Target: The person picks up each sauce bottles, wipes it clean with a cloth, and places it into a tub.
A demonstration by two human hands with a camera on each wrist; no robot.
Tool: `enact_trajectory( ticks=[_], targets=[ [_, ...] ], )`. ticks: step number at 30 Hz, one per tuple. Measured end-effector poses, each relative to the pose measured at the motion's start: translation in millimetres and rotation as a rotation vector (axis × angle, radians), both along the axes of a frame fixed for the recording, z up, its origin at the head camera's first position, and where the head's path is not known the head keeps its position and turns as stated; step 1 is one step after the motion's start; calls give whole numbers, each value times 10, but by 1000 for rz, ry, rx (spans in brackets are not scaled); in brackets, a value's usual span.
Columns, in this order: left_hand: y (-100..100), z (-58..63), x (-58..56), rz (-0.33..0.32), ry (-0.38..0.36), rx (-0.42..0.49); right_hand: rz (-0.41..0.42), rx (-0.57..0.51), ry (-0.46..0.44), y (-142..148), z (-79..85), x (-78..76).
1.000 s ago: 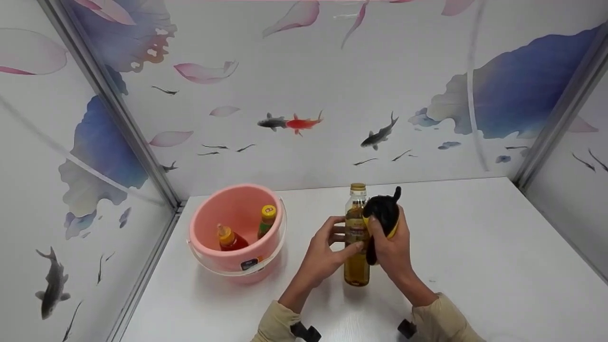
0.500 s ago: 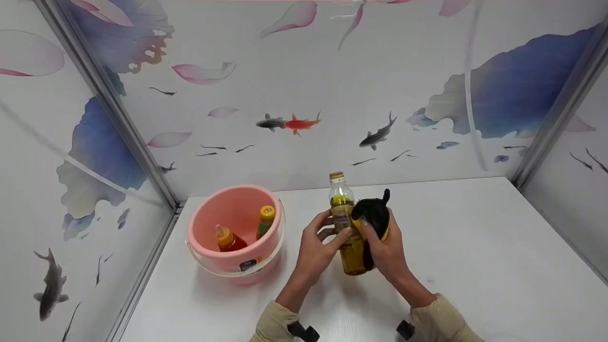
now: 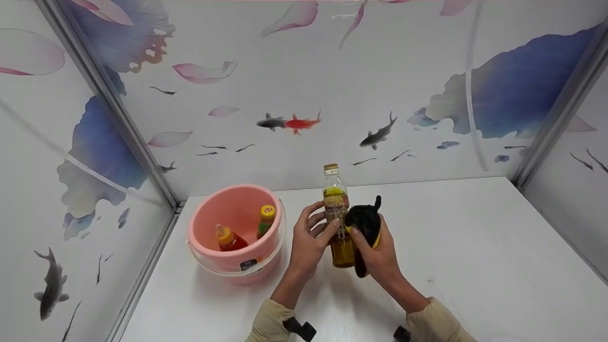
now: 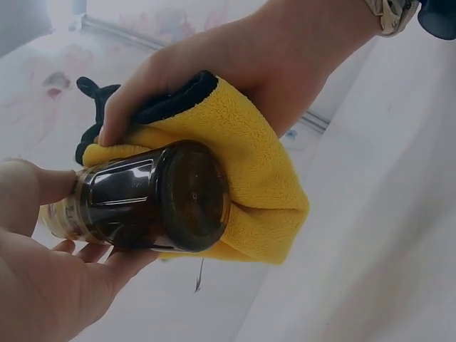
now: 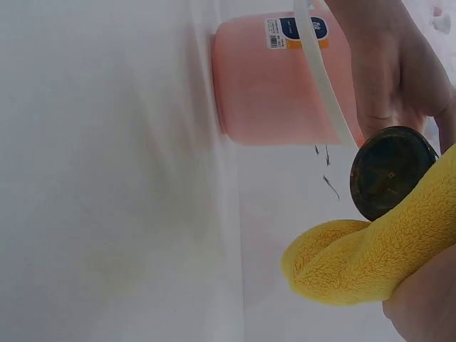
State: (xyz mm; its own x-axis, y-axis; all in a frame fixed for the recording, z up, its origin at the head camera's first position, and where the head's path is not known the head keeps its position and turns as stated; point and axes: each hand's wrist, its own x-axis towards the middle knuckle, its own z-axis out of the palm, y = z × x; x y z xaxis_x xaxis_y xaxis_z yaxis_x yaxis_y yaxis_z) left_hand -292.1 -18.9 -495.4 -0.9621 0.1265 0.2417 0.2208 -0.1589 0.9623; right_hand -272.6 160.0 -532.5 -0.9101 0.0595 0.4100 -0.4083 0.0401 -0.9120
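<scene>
My left hand point(image 3: 308, 240) grips a clear glass bottle of golden oil point(image 3: 336, 202) around its label, fingers behind and thumb in front. The bottle has a gold cap and is raised off the table, leaning slightly left. My right hand point(image 3: 382, 254) holds a folded cloth point(image 3: 366, 221), black on one side and yellow on the other, against the bottle's right side. In the left wrist view the yellow towelling point(image 4: 260, 178) wraps along the bottle near its dark base point(image 4: 196, 196). The right wrist view shows that base point(image 5: 390, 173) beside the cloth's yellow fold point(image 5: 335, 260).
A pink bucket point(image 3: 237, 259) with a white handle stands left of my hands. Inside it are a red sauce bottle point(image 3: 231, 239) with an orange cap and a yellow-capped bottle point(image 3: 267, 218). The white table point(image 3: 475, 251) meets a printed wall panel point(image 3: 427, 156) behind.
Both hands have lifted the oil bottle from the table and moved it to the left, with the cloth kept against its side. Bucket and its bottles stay put.
</scene>
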Motion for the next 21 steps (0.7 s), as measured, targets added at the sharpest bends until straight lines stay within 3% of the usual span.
enact_trajectory(
  ticks=[8,17,21],
  targets=[
    [5,-6,25,-66,43,-86,-43,-8,66,11,15,-24],
    [92,-83,70,-27,76,-237,-94,-24,40,65,47,-35],
    [106,-85,91,-46,71,-261,-121,-38,35,109,88,-42]
  ],
)
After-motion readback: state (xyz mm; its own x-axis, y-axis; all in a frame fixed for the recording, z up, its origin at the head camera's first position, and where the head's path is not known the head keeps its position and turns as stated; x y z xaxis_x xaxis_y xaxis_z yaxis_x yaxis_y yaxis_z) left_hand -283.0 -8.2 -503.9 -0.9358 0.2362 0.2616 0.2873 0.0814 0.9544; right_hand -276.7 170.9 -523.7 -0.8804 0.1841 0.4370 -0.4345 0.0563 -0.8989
